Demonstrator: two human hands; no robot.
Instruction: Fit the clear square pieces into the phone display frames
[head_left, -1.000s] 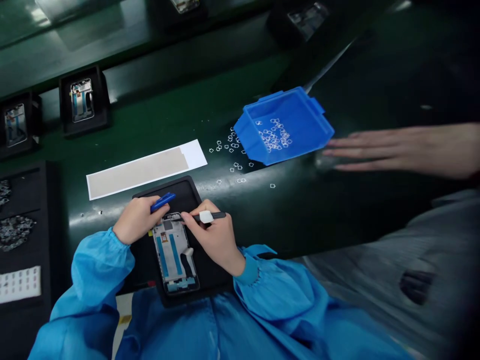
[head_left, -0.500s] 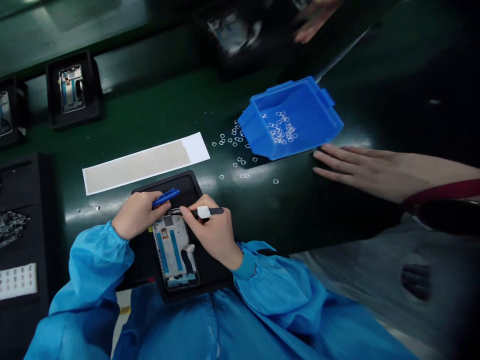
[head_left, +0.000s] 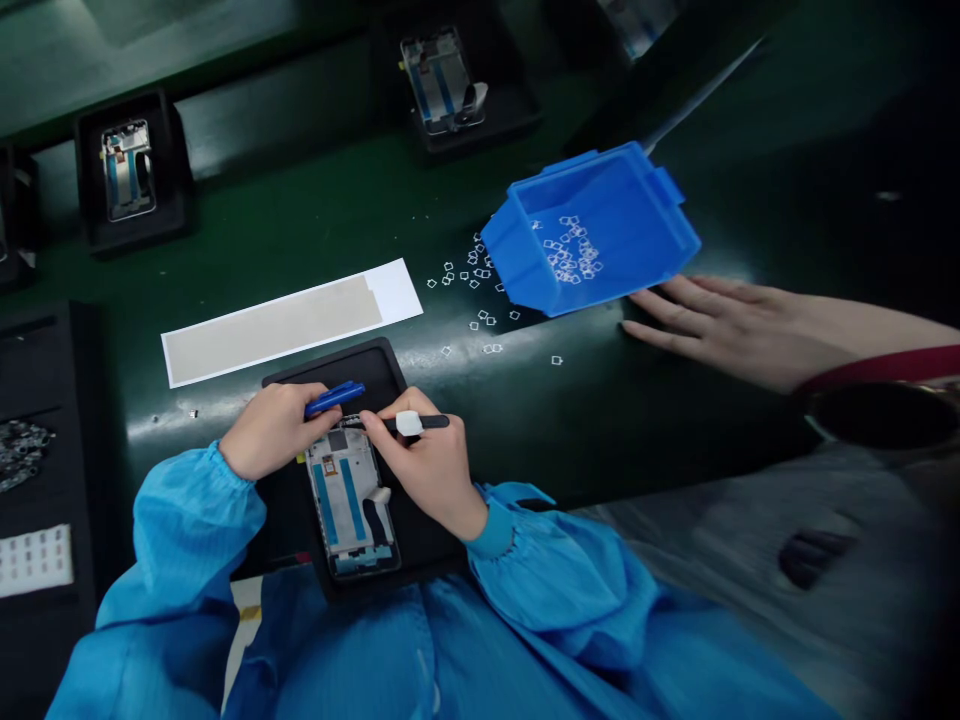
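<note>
Phone frame: long axis fore-aft, far end leaning left. Left fingers grip blue tool; right fingers pinch dark tool.

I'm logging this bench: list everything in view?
phone frame: one, silver, near tray
near tray: one, black, bottom centre
pen-like tool: one, blue, left hand
slim tool: one, black-white, right hand
strip sheet: one, white-beige, beyond near tray
bin: one, blue, centre right
outline pieces: many, white, bin and table
table: one, green, under trays
far trays: several, black, far side
far frames: several, silver, far trays
side rack: one, black, left edge
small parts: many, metallic, side rack
dotted block: one, white, side rack
co-worker's hand: one, bare, beside bin
co-worker's clothing: one, grey, lower right
left hand: one, bare, phone frame's left
right hand: one, bare, phone frame's right
sleeves: two, blue, below hands
</note>
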